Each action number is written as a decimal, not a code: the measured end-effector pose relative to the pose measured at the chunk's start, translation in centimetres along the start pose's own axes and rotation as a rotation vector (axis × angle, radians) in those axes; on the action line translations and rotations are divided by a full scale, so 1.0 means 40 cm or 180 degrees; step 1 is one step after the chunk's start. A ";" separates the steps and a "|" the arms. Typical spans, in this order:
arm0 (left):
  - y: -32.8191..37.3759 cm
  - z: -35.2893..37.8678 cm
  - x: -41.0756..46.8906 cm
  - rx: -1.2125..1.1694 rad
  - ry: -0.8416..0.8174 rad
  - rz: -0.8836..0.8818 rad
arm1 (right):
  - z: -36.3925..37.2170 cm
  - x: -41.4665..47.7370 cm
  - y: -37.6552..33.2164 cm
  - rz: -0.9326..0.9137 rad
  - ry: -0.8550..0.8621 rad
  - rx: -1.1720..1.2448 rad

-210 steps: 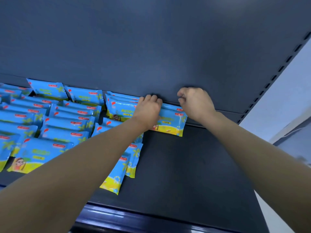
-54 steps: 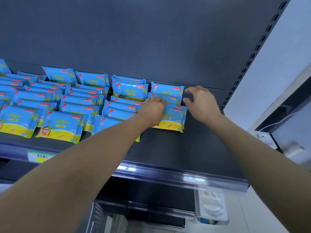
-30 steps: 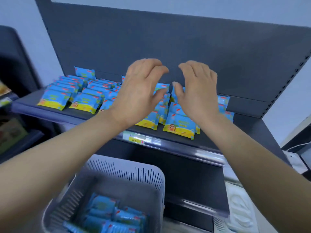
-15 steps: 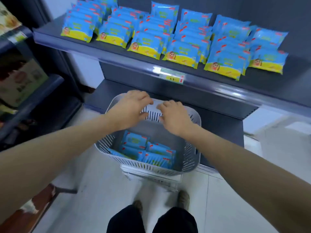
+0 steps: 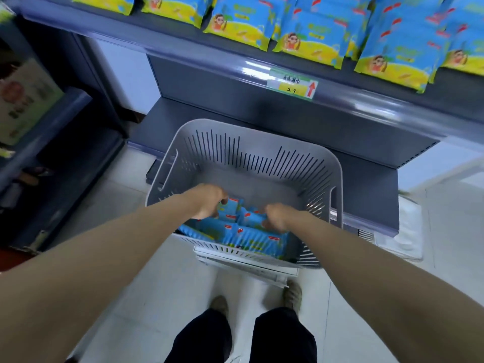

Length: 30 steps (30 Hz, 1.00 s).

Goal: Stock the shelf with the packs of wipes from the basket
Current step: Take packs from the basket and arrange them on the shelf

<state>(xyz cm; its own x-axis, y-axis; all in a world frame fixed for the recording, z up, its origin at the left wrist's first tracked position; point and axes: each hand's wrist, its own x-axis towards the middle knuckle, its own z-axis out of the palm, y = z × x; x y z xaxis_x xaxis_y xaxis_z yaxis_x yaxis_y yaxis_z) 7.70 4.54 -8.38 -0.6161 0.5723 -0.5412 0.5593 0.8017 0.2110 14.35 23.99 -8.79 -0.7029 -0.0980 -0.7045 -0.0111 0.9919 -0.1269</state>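
Note:
A grey slotted basket stands on the floor below the shelf and holds several blue packs of wipes. Both of my hands are down inside it. My left hand has its fingers curled round a pack at the heap's far left. Beside it, my right hand grips another pack, with its fingertips hidden under the hand. Rows of the same blue and yellow packs lie on the dark shelf above the basket.
A price label sits on the shelf's front rail. A lower dark shelf runs behind the basket. Another rack with a box stands at the left. My feet are on the pale tiled floor right behind the basket.
My hands left the shelf, came down over the basket's rim and have dropped into it onto the packs. The view has tilted down from the shelf to the basket.

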 end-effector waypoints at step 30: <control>0.034 -0.225 -0.028 0.0220 -0.0040 0.0204 | -0.258 -0.152 0.049 0.0192 0.1191 0.0342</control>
<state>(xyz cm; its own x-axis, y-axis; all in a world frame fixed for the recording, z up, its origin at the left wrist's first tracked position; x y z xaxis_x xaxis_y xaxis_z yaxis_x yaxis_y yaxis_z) 4.17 6.55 -0.14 -0.5710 0.6194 -0.5388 0.6345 0.7494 0.1891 11.27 27.37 2.46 -0.9110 0.0165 -0.4121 0.0989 0.9788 -0.1794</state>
